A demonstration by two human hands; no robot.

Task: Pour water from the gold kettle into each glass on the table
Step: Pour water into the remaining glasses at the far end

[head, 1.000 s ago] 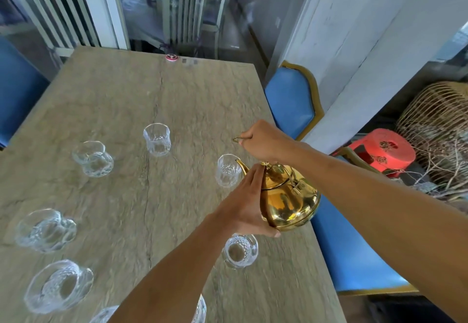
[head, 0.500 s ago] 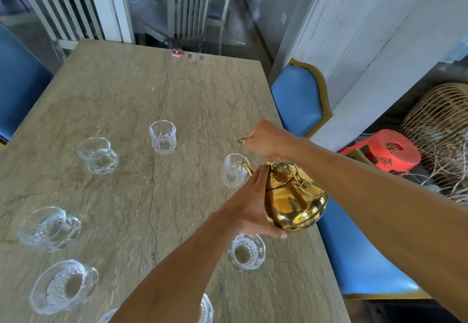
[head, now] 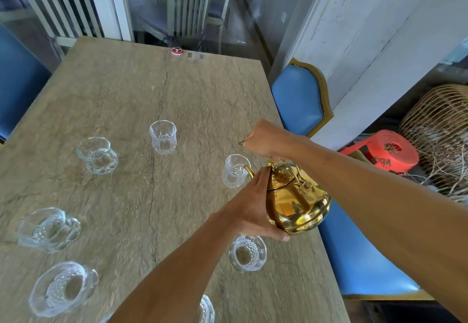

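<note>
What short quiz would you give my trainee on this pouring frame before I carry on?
1. True or false: the left hand lies with straight fingers against the side of the gold kettle.
2. Which glass does the kettle's spout reach? A) the glass by the right edge of the table; B) the far middle one; C) the nearest one on the left.
3. Fill in: the right hand grips the kettle by its wire ____.
Key: 1 true; 2 A; 3 handle.
</note>
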